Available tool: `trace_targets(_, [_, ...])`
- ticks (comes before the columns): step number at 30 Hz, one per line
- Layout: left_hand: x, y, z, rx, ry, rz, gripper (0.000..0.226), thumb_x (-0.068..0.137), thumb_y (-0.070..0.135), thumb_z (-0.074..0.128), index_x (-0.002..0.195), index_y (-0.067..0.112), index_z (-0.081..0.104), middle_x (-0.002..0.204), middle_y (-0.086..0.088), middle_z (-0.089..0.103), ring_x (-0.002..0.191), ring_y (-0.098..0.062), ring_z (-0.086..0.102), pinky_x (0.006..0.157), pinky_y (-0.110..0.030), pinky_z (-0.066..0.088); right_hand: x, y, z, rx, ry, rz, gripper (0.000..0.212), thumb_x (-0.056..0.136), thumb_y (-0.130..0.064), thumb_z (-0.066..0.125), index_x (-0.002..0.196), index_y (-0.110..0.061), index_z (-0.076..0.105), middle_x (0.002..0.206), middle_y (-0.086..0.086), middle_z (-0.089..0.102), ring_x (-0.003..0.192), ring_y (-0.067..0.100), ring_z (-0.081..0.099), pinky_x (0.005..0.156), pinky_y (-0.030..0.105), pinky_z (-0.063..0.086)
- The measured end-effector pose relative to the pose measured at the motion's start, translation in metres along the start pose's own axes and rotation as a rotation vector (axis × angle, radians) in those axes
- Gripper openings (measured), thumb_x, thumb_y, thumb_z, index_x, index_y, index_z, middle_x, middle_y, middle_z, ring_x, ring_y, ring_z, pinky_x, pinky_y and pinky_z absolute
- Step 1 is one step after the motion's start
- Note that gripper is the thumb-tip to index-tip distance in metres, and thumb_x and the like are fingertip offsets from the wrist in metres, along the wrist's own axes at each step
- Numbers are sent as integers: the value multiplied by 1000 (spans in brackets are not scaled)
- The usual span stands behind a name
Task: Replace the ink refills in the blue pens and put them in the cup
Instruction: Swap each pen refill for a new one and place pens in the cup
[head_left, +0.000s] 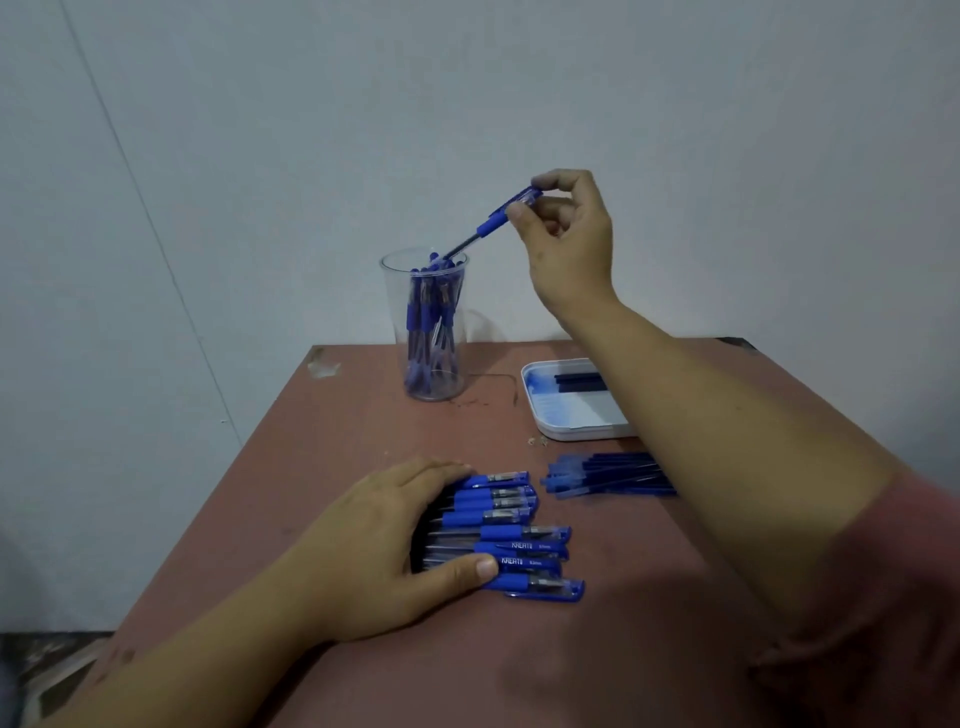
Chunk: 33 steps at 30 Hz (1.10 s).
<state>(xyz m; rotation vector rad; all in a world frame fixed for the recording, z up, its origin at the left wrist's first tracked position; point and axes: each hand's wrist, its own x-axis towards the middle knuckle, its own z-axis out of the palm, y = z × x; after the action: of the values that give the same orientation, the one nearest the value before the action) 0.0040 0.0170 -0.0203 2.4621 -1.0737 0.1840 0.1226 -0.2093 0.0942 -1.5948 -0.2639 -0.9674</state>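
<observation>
A clear plastic cup (429, 332) stands at the table's far edge with several blue pens inside. My right hand (569, 244) is raised above and right of it, pinching the cap end of a blue pen (493, 222) whose tip dips into the cup's mouth. Near the front, a row of several blue pens (519, 535) lies side by side. My left hand (379, 556) rests over their left ends, fingers and thumb curved around the bundle. A pile of blue refills (602, 475) lies to the right of the row.
A white tray (571, 410) holding dark refills sits at the back right, partly hidden by my right forearm. The brown table (322, 447) has a chipped far-left corner. A pale wall rises directly behind the table.
</observation>
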Motion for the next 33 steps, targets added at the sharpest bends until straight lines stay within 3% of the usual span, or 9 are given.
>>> trace_targets(3, [0, 0, 0, 1, -1, 3, 84, 79, 85, 43, 146, 34, 39, 136, 27, 45, 121, 9, 44, 105, -22, 40, 0, 9, 10, -44, -102, -24, 20, 86, -12, 70, 97, -23, 57, 80, -6, 66, 74, 6, 61, 72, 20, 48])
trace_targets(6, [0, 1, -2, 6, -6, 3, 84, 79, 86, 42, 146, 36, 37, 136, 29, 43, 122, 11, 42, 105, -16, 37, -3, 16, 14, -125, -233, -52, 16, 90, -12, 65, 105, -18, 63, 88, -9, 67, 81, -2, 61, 73, 13, 46])
trace_targets(10, [0, 1, -2, 2, -7, 4, 85, 78, 86, 41, 147, 35, 37, 136, 29, 43, 121, 11, 42, 105, -18, 37, -13, 24, 11, -364, -456, -138, 32, 96, -22, 57, 127, -24, 59, 110, -17, 61, 96, -4, 52, 80, 7, 36])
trace_targets(13, [0, 0, -1, -1, -8, 2, 85, 79, 86, 41, 147, 35, 37, 136, 29, 43, 122, 10, 43, 105, -20, 38, -18, 33, 8, -503, -569, -245, 47, 94, -29, 56, 140, -25, 48, 131, -9, 53, 112, -5, 40, 103, 22, 30])
trace_targets(15, [0, 0, -1, -3, -5, 1, 86, 79, 86, 41, 147, 34, 37, 136, 28, 43, 122, 9, 43, 106, -22, 39, -18, 38, 7, -608, -606, -270, 53, 91, -38, 54, 143, -31, 44, 137, -1, 48, 123, 16, 38, 108, 35, 28])
trace_targets(22, [0, -1, -1, -8, -5, 3, 85, 79, 85, 43, 146, 33, 39, 136, 27, 45, 121, 9, 44, 105, -22, 40, -15, 32, 7, -669, -611, -264, 48, 94, -40, 54, 141, -31, 46, 135, 2, 46, 123, 23, 35, 106, 40, 31])
trace_targets(25, [1, -2, 0, -9, -8, 6, 85, 79, 84, 44, 146, 33, 40, 136, 26, 46, 121, 8, 45, 105, -25, 41, -23, 31, -2, -661, -598, -271, 51, 92, -46, 49, 140, -31, 45, 135, -1, 49, 124, 22, 38, 106, 35, 29])
trace_targets(29, [2, -2, 1, -7, -6, 11, 84, 79, 84, 44, 145, 31, 41, 135, 24, 48, 120, 6, 47, 104, -26, 42, -50, 14, -32, -600, -631, -292, 37, 93, -32, 59, 128, -21, 57, 124, -13, 53, 113, 1, 38, 98, 21, 26])
trace_targets(33, [1, -2, 1, 2, -3, 13, 85, 79, 84, 42, 144, 29, 42, 135, 22, 49, 120, 5, 48, 104, -24, 42, -85, -3, -66, -650, -750, -185, 25, 91, -38, 63, 115, -31, 64, 115, -14, 60, 111, 8, 45, 96, 21, 32])
